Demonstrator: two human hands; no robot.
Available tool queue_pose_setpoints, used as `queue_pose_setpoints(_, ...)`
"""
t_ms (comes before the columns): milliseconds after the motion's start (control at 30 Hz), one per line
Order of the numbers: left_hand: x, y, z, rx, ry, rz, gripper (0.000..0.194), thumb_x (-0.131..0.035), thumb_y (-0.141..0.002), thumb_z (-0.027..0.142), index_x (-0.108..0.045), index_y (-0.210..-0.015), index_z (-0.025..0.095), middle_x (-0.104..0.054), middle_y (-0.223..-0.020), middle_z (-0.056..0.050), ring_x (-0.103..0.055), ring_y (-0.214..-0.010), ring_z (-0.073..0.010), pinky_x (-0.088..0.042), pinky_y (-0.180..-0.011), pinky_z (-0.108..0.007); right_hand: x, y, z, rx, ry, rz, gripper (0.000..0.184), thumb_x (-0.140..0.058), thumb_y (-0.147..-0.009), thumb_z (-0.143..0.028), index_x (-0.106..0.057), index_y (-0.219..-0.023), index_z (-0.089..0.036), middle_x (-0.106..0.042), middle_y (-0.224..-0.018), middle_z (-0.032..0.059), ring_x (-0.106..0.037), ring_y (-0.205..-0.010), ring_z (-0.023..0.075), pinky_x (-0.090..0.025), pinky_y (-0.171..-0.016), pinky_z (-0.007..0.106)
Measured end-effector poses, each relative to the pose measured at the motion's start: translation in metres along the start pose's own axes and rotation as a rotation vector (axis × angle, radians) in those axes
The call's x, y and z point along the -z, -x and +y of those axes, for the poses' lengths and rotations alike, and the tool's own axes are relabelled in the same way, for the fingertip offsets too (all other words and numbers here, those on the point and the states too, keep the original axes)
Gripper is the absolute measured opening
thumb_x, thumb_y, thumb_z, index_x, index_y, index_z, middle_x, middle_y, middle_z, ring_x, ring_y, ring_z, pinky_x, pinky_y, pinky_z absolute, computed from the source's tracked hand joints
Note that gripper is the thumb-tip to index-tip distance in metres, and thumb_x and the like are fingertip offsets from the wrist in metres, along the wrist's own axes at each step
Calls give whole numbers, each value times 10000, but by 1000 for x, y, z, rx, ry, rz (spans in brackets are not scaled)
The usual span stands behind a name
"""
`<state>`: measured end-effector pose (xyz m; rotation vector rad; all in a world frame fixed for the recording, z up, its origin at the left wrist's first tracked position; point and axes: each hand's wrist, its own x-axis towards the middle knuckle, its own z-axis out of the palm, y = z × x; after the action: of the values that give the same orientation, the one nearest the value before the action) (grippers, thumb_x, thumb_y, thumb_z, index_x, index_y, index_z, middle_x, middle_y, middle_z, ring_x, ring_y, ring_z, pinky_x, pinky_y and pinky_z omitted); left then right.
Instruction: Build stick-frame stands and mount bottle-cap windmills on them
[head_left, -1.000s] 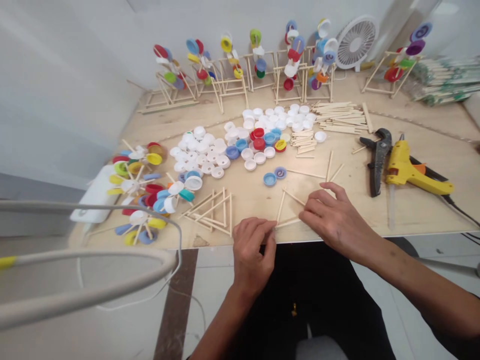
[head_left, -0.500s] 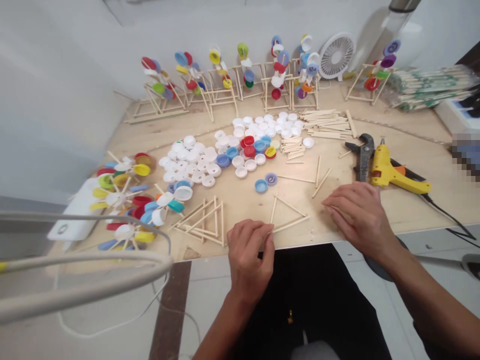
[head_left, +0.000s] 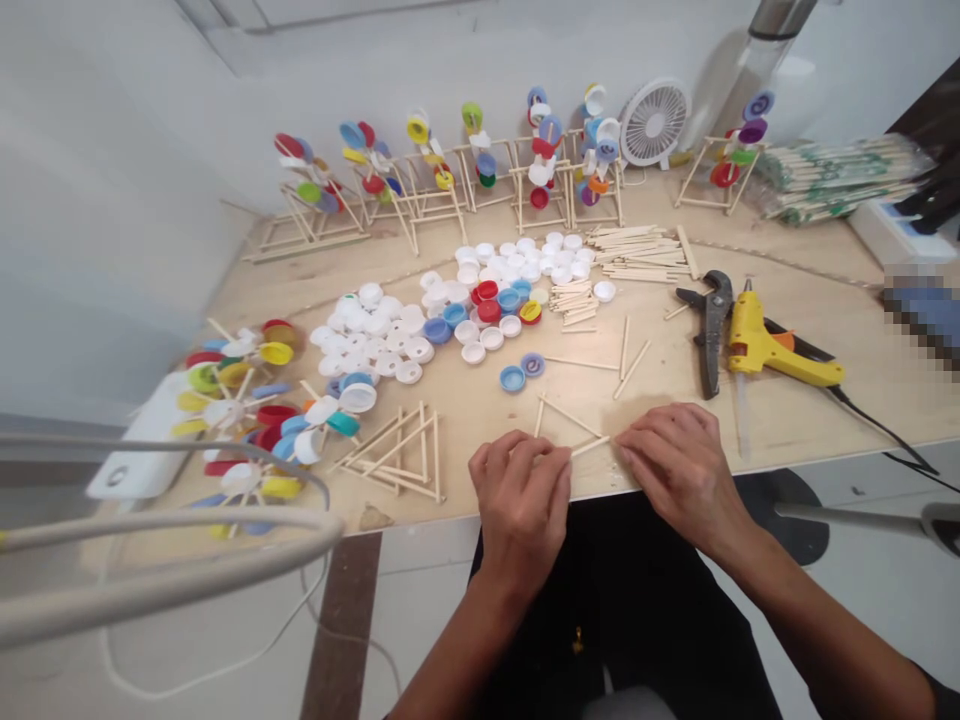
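Note:
A triangle of thin wooden sticks (head_left: 568, 420) lies near the front edge of the plywood table (head_left: 787, 420). My left hand (head_left: 523, 510) covers its lower left corner, fingers curled down and pinching the stick ends. My right hand (head_left: 673, 468) rests at the triangle's right corner, fingertips pressed together on the end of the bottom stick. Just beyond the triangle lie two blue bottle caps (head_left: 522, 371) and a few loose sticks (head_left: 630, 360).
A yellow glue gun (head_left: 765, 345) and black pliers (head_left: 710, 325) lie to the right. Piles of white and coloured caps (head_left: 420, 320), stacked stick triangles (head_left: 397, 455), cap pinwheels (head_left: 255, 410), stick bundles (head_left: 645, 250), finished cap wheels on frames (head_left: 525, 165) and a small fan (head_left: 652, 122) fill the table.
My right hand has come back left from beside the pliers to the triangle's right corner. My left hand has stayed on the left corner. The view has shifted slightly.

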<state>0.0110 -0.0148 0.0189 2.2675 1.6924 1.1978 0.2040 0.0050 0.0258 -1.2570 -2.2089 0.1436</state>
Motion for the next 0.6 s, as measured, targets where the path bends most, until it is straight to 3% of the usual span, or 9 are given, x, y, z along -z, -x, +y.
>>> queue_pose_setpoints(100,6,0,-10,64,-12,18,130,-572,-822,121,-631,-910,196,-663,-875,-58,-563,-944,-238,-381,-864,-421,-1,-1,0,-8,1,-1,98,-547,-864,-145,-630,-861,-197,-667,-827,31,-565,-856,185,-334,-874,398)
queue_pose_setpoints(233,11,3,-19,123,37,-43,124,-545,-851,161,-619,-942,201,-662,-893,-47,-580,-917,-217,-387,-860,-402,-2,-1,1,-8,0,10,103,-545,-866,-154,-639,-864,-195,-668,-831,32,-571,-841,183,-344,-861,396)
queue_pose_setpoints(600,8,8,-15,133,96,-47,121,-551,-831,146,-630,-908,195,-665,-934,-62,-578,-947,-225,-407,-865,-413,-9,-5,0,-19,17,20,80,-557,-865,-171,-624,-832,-198,-656,-783,17,-576,-804,172,-343,-847,377)
